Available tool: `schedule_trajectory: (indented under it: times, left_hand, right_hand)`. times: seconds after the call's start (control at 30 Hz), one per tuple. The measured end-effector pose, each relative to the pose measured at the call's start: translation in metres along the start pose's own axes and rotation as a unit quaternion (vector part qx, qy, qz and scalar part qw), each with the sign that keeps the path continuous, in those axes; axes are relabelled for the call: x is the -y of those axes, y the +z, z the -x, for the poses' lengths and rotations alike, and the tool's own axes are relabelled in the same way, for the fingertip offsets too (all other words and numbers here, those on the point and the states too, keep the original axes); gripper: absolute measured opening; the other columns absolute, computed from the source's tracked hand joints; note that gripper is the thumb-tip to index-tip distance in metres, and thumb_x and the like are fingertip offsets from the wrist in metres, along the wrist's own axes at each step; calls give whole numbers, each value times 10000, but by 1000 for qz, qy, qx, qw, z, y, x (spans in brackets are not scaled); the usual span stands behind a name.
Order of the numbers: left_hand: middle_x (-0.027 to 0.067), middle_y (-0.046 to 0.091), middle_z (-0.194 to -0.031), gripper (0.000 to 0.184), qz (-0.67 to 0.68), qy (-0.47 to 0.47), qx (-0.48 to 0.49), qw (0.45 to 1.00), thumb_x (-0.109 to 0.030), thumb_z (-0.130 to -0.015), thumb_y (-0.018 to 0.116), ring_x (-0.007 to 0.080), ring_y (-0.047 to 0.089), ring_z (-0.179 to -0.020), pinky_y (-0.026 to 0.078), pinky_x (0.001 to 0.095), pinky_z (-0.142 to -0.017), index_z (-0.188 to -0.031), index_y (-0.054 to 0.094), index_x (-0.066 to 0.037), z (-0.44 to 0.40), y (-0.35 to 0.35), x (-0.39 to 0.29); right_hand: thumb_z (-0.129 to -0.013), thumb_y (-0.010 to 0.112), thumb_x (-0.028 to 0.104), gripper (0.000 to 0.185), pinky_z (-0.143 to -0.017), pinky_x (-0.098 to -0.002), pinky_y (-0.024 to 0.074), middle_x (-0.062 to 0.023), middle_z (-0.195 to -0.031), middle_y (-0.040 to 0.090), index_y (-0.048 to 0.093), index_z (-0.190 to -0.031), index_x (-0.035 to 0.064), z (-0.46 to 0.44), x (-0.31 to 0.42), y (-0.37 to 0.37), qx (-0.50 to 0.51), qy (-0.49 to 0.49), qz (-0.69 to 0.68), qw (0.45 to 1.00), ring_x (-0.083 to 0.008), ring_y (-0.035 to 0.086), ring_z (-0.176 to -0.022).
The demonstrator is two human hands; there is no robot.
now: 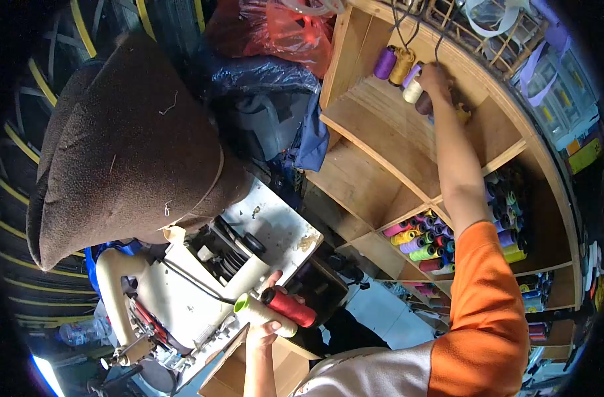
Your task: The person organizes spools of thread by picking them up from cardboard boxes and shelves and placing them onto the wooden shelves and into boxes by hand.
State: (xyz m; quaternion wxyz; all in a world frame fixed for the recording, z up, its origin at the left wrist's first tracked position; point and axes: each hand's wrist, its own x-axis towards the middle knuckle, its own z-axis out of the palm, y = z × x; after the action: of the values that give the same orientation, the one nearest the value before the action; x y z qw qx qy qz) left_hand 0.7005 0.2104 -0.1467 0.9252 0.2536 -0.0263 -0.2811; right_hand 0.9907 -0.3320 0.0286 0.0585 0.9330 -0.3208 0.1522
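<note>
My left hand [265, 331] is low in the middle, closed around two thread spools. One is a cream thread spool [265, 315] with a green core end; the other is a red thread spool [289, 308] lying alongside it. My right hand [435, 81] reaches into the upper shelf compartment, fingers curled down among a row of spools; what they grip is hidden. Near it are a purple spool [385, 63], a golden-brown spool [402, 67], a pale cream spool [413, 91] and a dark brown spool [424, 103].
The wooden shelf [381, 169] has several compartments; one holds many coloured spools [424, 245]. A white sewing machine [120, 284] stands on a white table [282, 221] at left, beside a large brown cloth bundle [130, 152]. Below is an open cardboard box [285, 370].
</note>
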Motion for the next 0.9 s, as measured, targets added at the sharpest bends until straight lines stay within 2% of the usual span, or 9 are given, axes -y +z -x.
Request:
schedule_trajectory:
  times: [0.13, 0.23, 0.3, 0.37, 0.4, 0.5, 0.67, 0.77, 0.9]
  left_hand:
    - [102, 548, -1057, 985, -16, 5, -44, 999, -158, -521, 763, 331, 577, -1015, 456, 469, -915, -1365, 280, 5, -3, 11, -2]
    - [123, 551, -1069, 851, -60, 1, -70, 996, -138, -575, 730, 309, 579, -1020, 466, 453, -907, -1322, 349, 3, -14, 21, -3]
    - [136, 553, -1082, 768, -91, 18, -85, 992, -117, -610, 708, 300, 578, -1024, 469, 446, -901, -1298, 387, 1, -23, 27, 0]
    - [140, 569, -1052, 700, -93, 28, -123, 988, -64, -646, 672, 298, 579, -1024, 466, 436, -901, -1286, 397, 8, -33, 35, 3]
    - [138, 583, -1018, 640, -86, 19, -107, 990, -26, -675, 634, 294, 579, -1030, 460, 416, -908, -1272, 408, 3, -39, 32, 5]
    - [123, 573, -1025, 648, -101, 15, -126, 987, -13, -671, 628, 252, 577, -999, 462, 376, -899, -1280, 405, -17, -52, 37, 5]
    - [115, 528, -1123, 727, -137, 30, -51, 989, 4, -663, 615, 229, 541, -1044, 441, 374, -929, -1338, 347, -35, -70, 46, 9]
    - [123, 500, -1166, 832, -120, 31, -37, 992, -7, -648, 614, 239, 530, -1061, 420, 380, -953, -1400, 259, -30, -73, 59, 9]
    - [157, 405, -1296, 896, -147, 16, 3, 989, -10, -633, 614, 261, 443, -1181, 372, 389, -994, -1429, 201, -24, -71, 66, 6]
  right_hand:
    - [-739, 690, 287, 453, -897, -438, 454, -201, -1087, 616, 599, -1126, 70, 8, 5, -9, -117, -77, -46, 989, -340, 574, -1058]
    - [-752, 688, 275, 443, -876, -401, 466, -171, -1054, 635, 589, -1135, 75, 38, 27, -22, -125, 6, -174, 977, -314, 596, -1028]
    - [-769, 687, 266, 375, -862, -360, 467, -128, -1035, 645, 616, -1082, 72, 96, 47, -29, -64, -100, -337, 934, -269, 611, -994]
    - [-789, 700, 230, 330, -808, -303, 486, -54, -983, 659, 628, -1058, 54, 177, 70, -38, 36, -312, -398, 862, -188, 630, -880]
    - [-794, 708, 209, 318, -794, -276, 487, -25, -956, 640, 621, -1064, 66, 212, 77, -42, 294, -299, -510, 751, -129, 611, -857]
    - [-804, 702, 217, 362, -724, -276, 504, -78, -949, 646, 593, -1091, 27, 306, 90, -40, 494, -355, -462, 646, -128, 618, -820]
    - [-764, 723, 167, 526, -696, -322, 523, -154, -992, 625, 509, -1214, -1, 372, 97, -43, 404, -370, -510, 663, -210, 637, -799]
    - [-753, 711, 61, 612, -742, -301, 537, -108, -987, 619, 455, -1309, 47, 379, 90, -30, 422, -348, -514, 661, -148, 617, -864]
    - [-727, 740, 99, 628, -753, -305, 533, -103, -986, 618, 463, -1284, 14, 379, 80, -30, 437, -302, -559, 637, -147, 597, -872]
